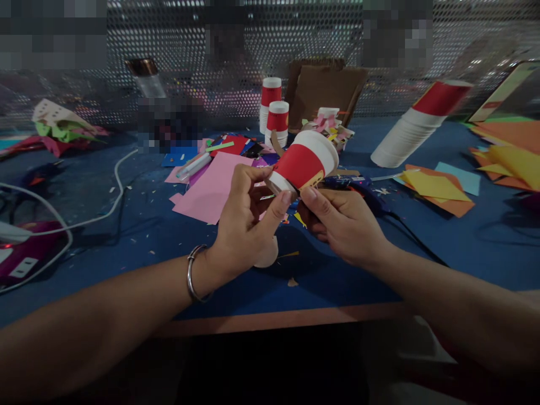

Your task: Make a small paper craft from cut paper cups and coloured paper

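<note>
A red and white paper cup is held up over the table, tilted with its wide rim to the upper right and its base to the lower left. My left hand is closed around the base end, thumb in front and index finger over the top. Thumb and curled fingers of my right hand pinch at the cup's lower side. A curved brown strip shows at the cup's far side; whether it is attached I cannot tell. Below my left hand, a white round object is partly hidden.
A blue glue gun with a black cord lies behind my right hand. Stacked paper cups stand at the back; another stack leans at right. Pink paper, coloured sheets, scraps and a white cable cover the blue table.
</note>
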